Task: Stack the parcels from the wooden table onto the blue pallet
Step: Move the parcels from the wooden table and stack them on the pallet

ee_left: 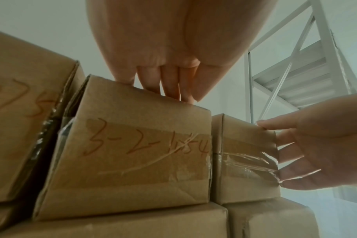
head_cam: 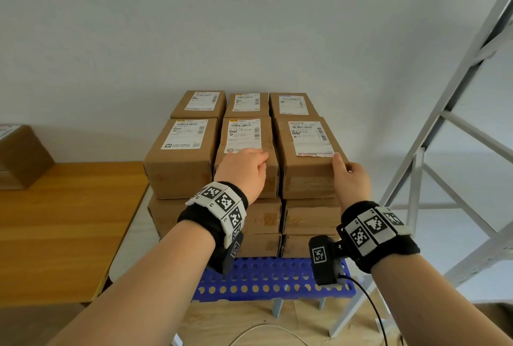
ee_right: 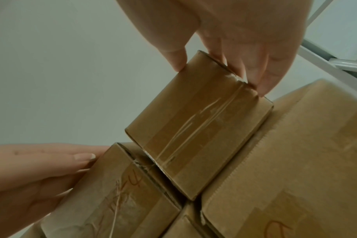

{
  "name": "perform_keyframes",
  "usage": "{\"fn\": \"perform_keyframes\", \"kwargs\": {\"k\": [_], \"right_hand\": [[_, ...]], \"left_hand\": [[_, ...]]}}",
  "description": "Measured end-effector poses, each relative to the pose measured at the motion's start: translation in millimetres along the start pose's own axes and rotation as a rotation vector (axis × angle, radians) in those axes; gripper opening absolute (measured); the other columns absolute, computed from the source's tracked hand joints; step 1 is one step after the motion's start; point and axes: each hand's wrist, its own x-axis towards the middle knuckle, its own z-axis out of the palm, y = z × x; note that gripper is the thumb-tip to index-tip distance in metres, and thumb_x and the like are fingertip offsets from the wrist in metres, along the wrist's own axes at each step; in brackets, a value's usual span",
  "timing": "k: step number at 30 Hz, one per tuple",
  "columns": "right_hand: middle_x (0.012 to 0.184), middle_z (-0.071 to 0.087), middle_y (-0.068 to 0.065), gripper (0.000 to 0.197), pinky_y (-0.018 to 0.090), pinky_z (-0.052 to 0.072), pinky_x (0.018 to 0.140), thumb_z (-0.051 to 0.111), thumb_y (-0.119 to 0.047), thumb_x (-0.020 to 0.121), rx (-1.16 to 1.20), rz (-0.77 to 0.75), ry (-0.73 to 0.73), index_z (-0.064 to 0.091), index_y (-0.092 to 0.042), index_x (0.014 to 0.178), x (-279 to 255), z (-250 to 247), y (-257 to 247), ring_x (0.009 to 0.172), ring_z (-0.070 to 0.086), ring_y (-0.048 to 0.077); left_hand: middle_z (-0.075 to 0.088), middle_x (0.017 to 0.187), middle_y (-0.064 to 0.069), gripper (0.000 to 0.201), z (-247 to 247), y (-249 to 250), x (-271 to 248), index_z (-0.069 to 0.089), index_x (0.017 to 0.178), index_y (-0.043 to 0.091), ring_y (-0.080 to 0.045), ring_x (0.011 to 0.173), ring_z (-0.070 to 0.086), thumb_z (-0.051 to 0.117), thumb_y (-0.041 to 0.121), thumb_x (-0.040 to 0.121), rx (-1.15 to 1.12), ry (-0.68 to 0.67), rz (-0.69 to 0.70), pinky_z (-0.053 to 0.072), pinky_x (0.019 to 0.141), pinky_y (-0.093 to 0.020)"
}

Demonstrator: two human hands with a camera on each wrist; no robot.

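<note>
Brown cardboard parcels with white labels stand stacked in several layers on the blue pallet [head_cam: 263, 282]. My left hand [head_cam: 254, 157] rests with its fingers laid over the near top edge of the front middle parcel [head_cam: 244, 134], which has red handwriting on its front [ee_left: 137, 153]. My right hand [head_cam: 345, 169] grips the near right corner of the front right parcel [head_cam: 305, 173], thumb on top and fingers down its right side. The right wrist view shows that parcel [ee_right: 194, 132] between thumb and fingers [ee_right: 253, 75].
A wooden table [head_cam: 63, 229] lies to the left with one more parcel [head_cam: 22, 157] at its far left. A grey metal rack [head_cam: 458, 123] stands to the right. A black cable [head_cam: 372, 307] hangs from my right wrist. A white wall is behind.
</note>
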Motion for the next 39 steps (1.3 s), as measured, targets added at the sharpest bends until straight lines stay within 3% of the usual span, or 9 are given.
{"fn": "perform_keyframes", "kwargs": {"k": [4,8,11,16,20,28,32,34,39], "right_hand": [[0.099,0.056,0.004,0.045,0.031,0.039,0.075,0.039,-0.042,0.098,-0.006,-0.001,-0.013,0.054,-0.005,0.117,0,-1,1,0.088,0.051,0.019],[0.133,0.052,0.008,0.055,0.030,0.040,0.088,0.044,-0.041,0.097,-0.022,-0.029,0.010,0.039,-0.008,0.140,-3,-2,1,0.117,0.051,0.024],[0.141,0.046,0.008,0.057,0.030,0.040,0.095,0.050,-0.037,0.096,-0.037,-0.111,0.033,0.032,-0.014,0.145,-6,-2,0,0.126,0.046,0.022],[0.135,0.050,0.006,0.053,0.032,0.044,0.095,0.054,-0.032,0.094,-0.052,-0.175,0.033,0.037,-0.016,0.142,-8,1,-2,0.118,0.051,0.020],[0.135,0.051,0.004,0.053,0.026,0.041,0.092,0.056,-0.029,0.094,-0.050,-0.194,0.031,0.038,-0.015,0.141,-9,1,-1,0.119,0.050,0.019],[0.135,0.051,0.006,0.054,0.027,0.041,0.093,0.057,-0.029,0.093,-0.045,-0.191,0.016,0.038,-0.015,0.141,-10,-2,-3,0.119,0.050,0.020],[0.137,0.047,0.005,0.054,0.023,0.039,0.085,0.057,-0.033,0.092,-0.039,-0.212,0.032,0.039,-0.019,0.141,-15,-6,-6,0.095,0.047,0.010],[0.137,0.044,0.003,0.051,0.024,0.039,0.084,0.056,-0.035,0.092,-0.044,-0.253,0.073,0.042,-0.020,0.139,-21,-8,-10,0.091,0.045,0.008],[0.138,0.042,-0.001,0.041,0.017,0.037,0.088,0.056,-0.028,0.093,0.023,-0.365,0.082,0.049,-0.020,0.133,-40,-12,-26,0.105,0.046,0.007]], "left_hand": [[0.044,0.143,0.002,0.039,-2,-1,0,0.048,0.135,0.019,-0.018,0.132,0.038,0.035,0.021,0.099,-0.009,-0.023,0.003,0.024,0.114,-0.041],[0.043,0.143,0.001,0.039,-3,-3,2,0.046,0.136,0.018,-0.018,0.133,0.037,0.035,0.023,0.099,-0.007,-0.037,0.013,0.024,0.114,-0.037],[0.044,0.143,0.002,0.038,-3,-1,1,0.048,0.135,0.018,-0.019,0.132,0.038,0.036,0.022,0.098,-0.010,0.001,0.025,0.023,0.114,-0.040],[0.043,0.143,0.001,0.038,-1,3,-1,0.048,0.135,0.017,-0.016,0.133,0.037,0.037,0.020,0.098,-0.017,-0.004,0.055,0.022,0.114,-0.041],[0.043,0.144,0.001,0.039,-1,2,-1,0.046,0.136,0.017,-0.017,0.134,0.036,0.037,0.022,0.098,-0.005,-0.023,0.050,0.025,0.114,-0.036],[0.041,0.145,0.001,0.040,-5,6,-4,0.044,0.137,0.016,-0.018,0.134,0.035,0.036,0.022,0.099,-0.019,-0.035,0.031,0.024,0.114,-0.035],[0.040,0.146,0.001,0.041,-11,9,-8,0.042,0.139,0.018,-0.016,0.135,0.034,0.036,0.022,0.099,-0.045,-0.011,0.026,0.025,0.112,-0.030],[0.039,0.146,0.000,0.041,-14,13,-12,0.041,0.140,0.017,-0.015,0.136,0.033,0.036,0.021,0.099,-0.048,-0.001,0.035,0.023,0.111,-0.028],[0.039,0.146,0.001,0.042,-22,22,-24,0.039,0.140,0.019,-0.013,0.136,0.032,0.036,0.023,0.099,-0.078,0.044,0.043,0.023,0.110,-0.026]]}}
